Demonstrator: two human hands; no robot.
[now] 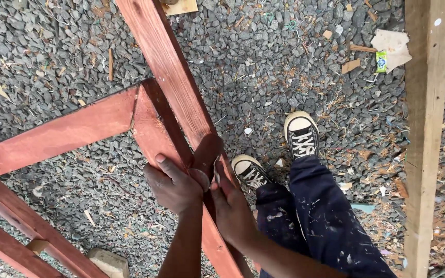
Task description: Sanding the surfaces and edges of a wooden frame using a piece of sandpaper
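My left hand (173, 185) is wrapped round the short cross rail (153, 131) of the red-stained wooden frame (63, 134), thumb up on its face, fingers clamped on the wood just where that rail meets the long diagonal rail (173, 72). My right hand (230, 206) is closed too, pinching a small flat round grey pad (201, 177), prob sanding or wiping, can't tell which, pressed vs the joint between the 2 rails, touching my left thumb side. Progress, as I judge it: the frame looks assembled already & the stain is on nearly all faces I can see, w/ colour fairly even on the long rail and the wide left rail; a darker, wetter-looking patch (207, 149) sits right above the pad, so this joint seems to be the bit in hand. What's left looks like touch-up at the joints & maybe the lower rails (21, 226) at bottom left, which are only partly in view. The frame stands over gravel ground (263, 62), no worktop under it, w/ a pale block (110, 262) under 1 low rail. Containers: none in view, no tin, pot or tray of stain anywhere in shot; only litter, wood chips, a torn card scrap (392, 46) and a small green wrapper (381, 61). A bare unstained post (426, 128) stands at right, well apart from the frame. My 2 sneakers (301, 135) are near the joint, paint-flecked dark trousers (325, 216) below
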